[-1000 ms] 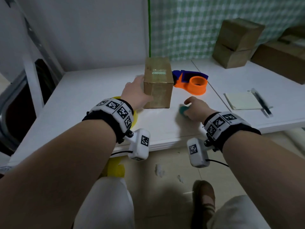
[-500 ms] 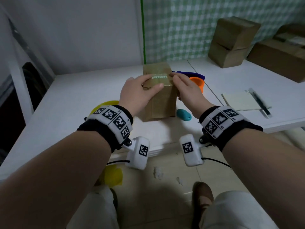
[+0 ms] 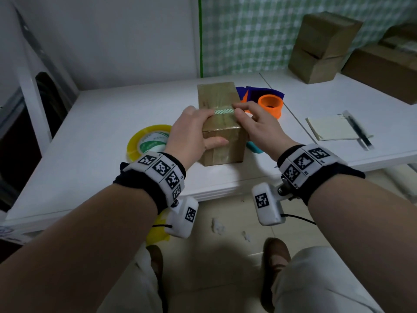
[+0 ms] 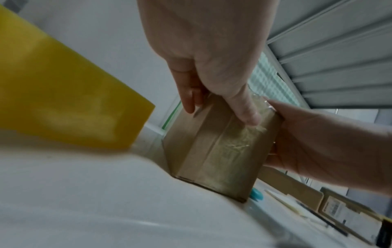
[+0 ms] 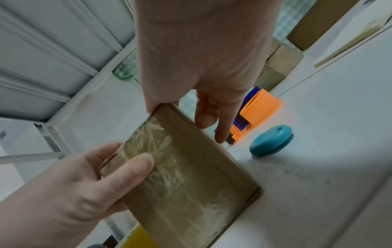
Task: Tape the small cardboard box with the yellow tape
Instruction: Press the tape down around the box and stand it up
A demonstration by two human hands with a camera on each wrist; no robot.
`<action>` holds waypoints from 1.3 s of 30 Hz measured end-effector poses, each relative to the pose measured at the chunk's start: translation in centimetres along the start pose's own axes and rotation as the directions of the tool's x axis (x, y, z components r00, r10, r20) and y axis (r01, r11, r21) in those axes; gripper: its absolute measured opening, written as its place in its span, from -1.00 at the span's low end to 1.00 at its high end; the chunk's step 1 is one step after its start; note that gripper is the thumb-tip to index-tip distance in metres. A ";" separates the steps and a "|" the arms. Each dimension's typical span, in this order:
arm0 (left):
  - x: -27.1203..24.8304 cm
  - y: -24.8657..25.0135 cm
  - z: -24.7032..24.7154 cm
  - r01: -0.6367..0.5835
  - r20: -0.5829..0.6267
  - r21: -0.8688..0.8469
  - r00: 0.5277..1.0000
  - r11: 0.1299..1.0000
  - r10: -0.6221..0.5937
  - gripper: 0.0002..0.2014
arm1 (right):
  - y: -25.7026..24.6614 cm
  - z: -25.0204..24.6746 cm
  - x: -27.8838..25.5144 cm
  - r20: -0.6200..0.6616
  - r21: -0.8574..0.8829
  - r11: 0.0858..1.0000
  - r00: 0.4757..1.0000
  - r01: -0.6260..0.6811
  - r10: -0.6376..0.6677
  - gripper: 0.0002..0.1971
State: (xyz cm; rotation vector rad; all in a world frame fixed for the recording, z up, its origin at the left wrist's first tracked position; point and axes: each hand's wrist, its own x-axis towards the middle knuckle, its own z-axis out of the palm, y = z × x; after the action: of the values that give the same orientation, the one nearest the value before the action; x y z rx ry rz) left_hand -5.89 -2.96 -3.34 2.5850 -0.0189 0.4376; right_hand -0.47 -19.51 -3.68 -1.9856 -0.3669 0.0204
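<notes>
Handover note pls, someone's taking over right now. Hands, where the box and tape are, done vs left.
Left hand: grips the small cardboard box, thumb on its near face, fingers on top.
Right hand: fingertips press on the box's top right edge beside the green patterned strip; nothing held.
Box stands on the white table, glossy tape already over its top and near face.
Yellow tape roll lies flat left of the box, untouched by either hand.
Teal cutter and orange dispenser sit right of the box.
Left: whether more sides need tape cannot be told; smooth down, check the hidden sides.
</notes>
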 end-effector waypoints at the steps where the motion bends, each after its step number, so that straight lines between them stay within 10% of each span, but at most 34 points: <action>1: -0.1 -0.1 0.0 -0.005 0.015 0.012 1.000 1.000 0.005 -0.24 | -0.1 0.0 0.0 0.003 -0.007 1.000 1.000 -0.002 0.002 -0.69; 12: 0.4 2.0 -1.6 -0.077 0.062 0.435 0.997 0.897 0.055 -0.16 | -0.5 -0.7 -0.7 0.045 0.056 0.998 0.998 -0.042 0.040 -0.62; 26: -0.1 1.3 2.2 -0.066 -0.147 0.510 0.976 0.857 0.163 -0.16 | -0.2 -0.5 -0.8 0.046 0.091 0.995 0.998 -0.042 0.038 -0.62; 39: 1.3 3.3 0.6 -0.047 -0.073 0.507 0.993 0.861 0.097 -0.17 | -0.7 -0.8 -1.2 0.062 0.066 0.997 0.998 -0.028 0.024 -0.61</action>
State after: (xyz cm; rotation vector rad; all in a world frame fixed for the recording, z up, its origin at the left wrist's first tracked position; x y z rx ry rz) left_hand -4.79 -6.04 -1.82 3.0828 0.0381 0.6711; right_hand -1.60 -20.30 -2.88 -1.9267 -0.3753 0.1091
